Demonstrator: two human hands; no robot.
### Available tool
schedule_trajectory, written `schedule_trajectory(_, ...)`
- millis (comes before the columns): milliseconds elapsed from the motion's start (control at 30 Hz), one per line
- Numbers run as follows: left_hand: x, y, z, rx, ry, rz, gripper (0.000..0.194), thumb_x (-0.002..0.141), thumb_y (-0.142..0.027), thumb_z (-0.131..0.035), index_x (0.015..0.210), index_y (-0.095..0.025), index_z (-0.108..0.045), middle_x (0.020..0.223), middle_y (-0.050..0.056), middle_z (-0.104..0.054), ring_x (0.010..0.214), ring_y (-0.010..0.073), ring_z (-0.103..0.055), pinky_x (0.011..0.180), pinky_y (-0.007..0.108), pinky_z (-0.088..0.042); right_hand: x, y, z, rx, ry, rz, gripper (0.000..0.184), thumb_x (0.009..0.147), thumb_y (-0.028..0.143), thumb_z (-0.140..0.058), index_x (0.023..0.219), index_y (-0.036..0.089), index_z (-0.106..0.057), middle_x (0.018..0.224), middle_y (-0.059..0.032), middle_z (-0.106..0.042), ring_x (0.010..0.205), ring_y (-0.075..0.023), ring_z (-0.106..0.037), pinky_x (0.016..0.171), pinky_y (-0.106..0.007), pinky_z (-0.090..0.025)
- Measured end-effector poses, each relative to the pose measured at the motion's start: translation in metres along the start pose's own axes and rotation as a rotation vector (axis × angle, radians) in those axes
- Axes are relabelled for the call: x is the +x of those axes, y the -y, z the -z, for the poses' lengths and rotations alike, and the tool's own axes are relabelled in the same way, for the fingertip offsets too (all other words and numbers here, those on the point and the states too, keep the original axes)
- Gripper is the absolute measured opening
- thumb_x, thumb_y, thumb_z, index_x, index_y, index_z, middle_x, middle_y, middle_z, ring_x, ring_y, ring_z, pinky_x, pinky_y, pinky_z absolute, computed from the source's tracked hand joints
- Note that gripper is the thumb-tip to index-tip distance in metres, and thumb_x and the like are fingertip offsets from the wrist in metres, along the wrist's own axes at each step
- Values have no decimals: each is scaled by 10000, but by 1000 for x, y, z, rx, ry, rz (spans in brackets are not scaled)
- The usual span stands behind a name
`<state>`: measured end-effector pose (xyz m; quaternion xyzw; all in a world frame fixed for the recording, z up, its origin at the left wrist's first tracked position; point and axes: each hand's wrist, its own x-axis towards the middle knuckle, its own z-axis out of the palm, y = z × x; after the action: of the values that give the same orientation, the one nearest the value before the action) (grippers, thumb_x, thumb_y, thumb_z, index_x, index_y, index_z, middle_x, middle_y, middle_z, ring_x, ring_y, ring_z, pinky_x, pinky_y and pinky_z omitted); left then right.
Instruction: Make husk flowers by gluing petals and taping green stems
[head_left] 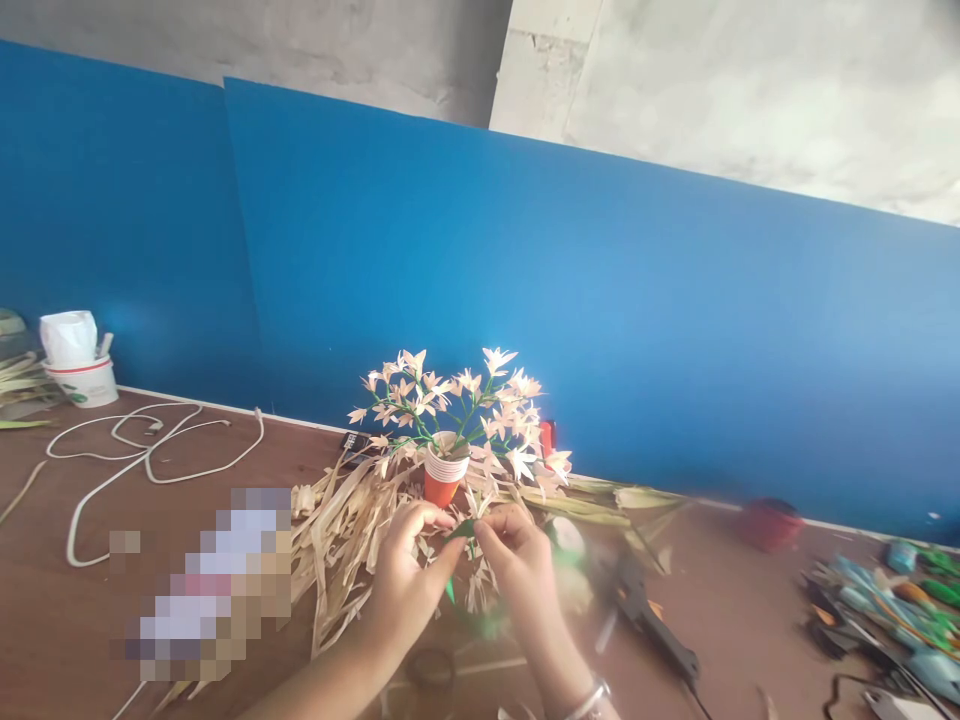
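Head view: a flat, dark green strip (463,529) runs sideways, its right end tipped up, pinched in the grip of left hand (412,560) and right hand (523,562).

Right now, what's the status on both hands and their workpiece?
Left hand, right hand: both pinching green strip. Flower cup standing just beyond. Dried strips crowd left side; black glue gun off right.

The tapered orange-and-white cup (441,490) looks like smooth paper, the pale star-shaped blossoms (424,402) at its twelve o'clock matt and papery. Long straw-coloured strips (337,550) at eight appear dry, fibrous; the black pistol-shaped glue gun (652,620) at four, plastic; the blue panel (525,250) behind, smooth, softly glossy.
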<state>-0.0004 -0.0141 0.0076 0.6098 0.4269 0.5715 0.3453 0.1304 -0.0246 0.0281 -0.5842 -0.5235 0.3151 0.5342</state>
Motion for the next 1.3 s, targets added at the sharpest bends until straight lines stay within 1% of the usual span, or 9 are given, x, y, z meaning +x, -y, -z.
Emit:
schedule_trajectory(100, -7, 1, -4, 58, 120, 56, 70, 717, -237, -615, 769, -206, -579, 754, 10, -611, 703, 172, -547, 664, 262, -410, -3, 0, -3, -9, -5, 2, 165, 722, 274, -593, 600, 163, -591, 663, -16, -560, 641, -166, -528, 598, -271, -393)
schedule_trajectory(233, -10, 3, -7, 85, 177, 163, 97, 753, -285, -575, 718, -195, -562, 680, 1, -611, 621, 154, -542, 598, 246, -402, -5, 0, -8, -33, -16, 32, 182, 727, 284, -596, 588, 167, -607, 678, -26, -570, 671, -181, -544, 631, -287, -401)
schedule_trajectory(433, -2, 6, -5, -78, 179, 266, 169, 758, -320, -570, 673, -173, -554, 607, -11, -577, 567, 134, -530, 544, 225, -402, -5, -2, -9, -26, 5, 88, 182, 741, 283, -597, 598, 176, -631, 700, -20, -560, 687, -175, -540, 657, -292, -402)
schedule_trajectory(633, 7, 1, -3, -252, 193, 375, 184, 692, -327, -633, 679, -151, -580, 623, -3, -584, 564, 120, -519, 519, 212, -392, 0, -3, -3, 13, 111, 85, 196, 759, 352, -594, 727, 184, -690, 743, -40, -588, 720, -191, -559, 636, -292, -427)
schedule_trajectory(833, 11, -6, -1, -341, 184, 480, 247, 659, -382, -651, 707, -153, -573, 536, -44, -508, 469, 87, -433, 406, 180, -303, 3, -1, 4, 28, 50, 64, 244, 757, 373, -593, 894, 188, -676, 933, -72, -656, 838, -217, -593, 739, -322, -458)
schedule_trajectory(967, 11, -4, -1, -329, 200, 489, 254, 667, -386, -640, 723, -146, -580, 553, -31, -533, 460, 81, -425, 401, 178, -293, 3, 4, 7, 65, 138, 26, 289, 760, 379, -577, 944, 182, -680, 1019, -84, -658, 973, -255, -576, 841, -354, -439)
schedule_trajectory(1067, 10, -1, 0, -283, 206, 459, 232, 671, -361, -644, 730, -144, -588, 581, -17, -562, 489, 95, -465, 438, 192, -336, 1, 3, 6, 19, 187, 14, 356, 695, 416, -644, 949, 168, -674, 934, -84, -677, 881, -257, -605, 766, -345, -466)
schedule_trajectory(1167, 10, 3, 0, -258, 215, 386, 201, 688, -327, -638, 764, -144, -600, 681, 19, -618, 615, 143, -551, 540, 227, -411, -1, 0, 2, -40, 113, 53, 304, 640, 359, -694, 870, 162, -672, 854, -68, -681, 802, -229, -606, 721, -319, -462)
schedule_trajectory(1300, 9, 2, 1, -213, 220, 322, 154, 725, -297, -600, 755, -147, -611, 704, 22, -629, 664, 155, -561, 605, 243, -421, -1, -1, 1, -62, 70, 39, 151, 715, 297, -613, 756, 165, -675, 727, -46, -677, 698, -197, -584, 657, -298, -436)
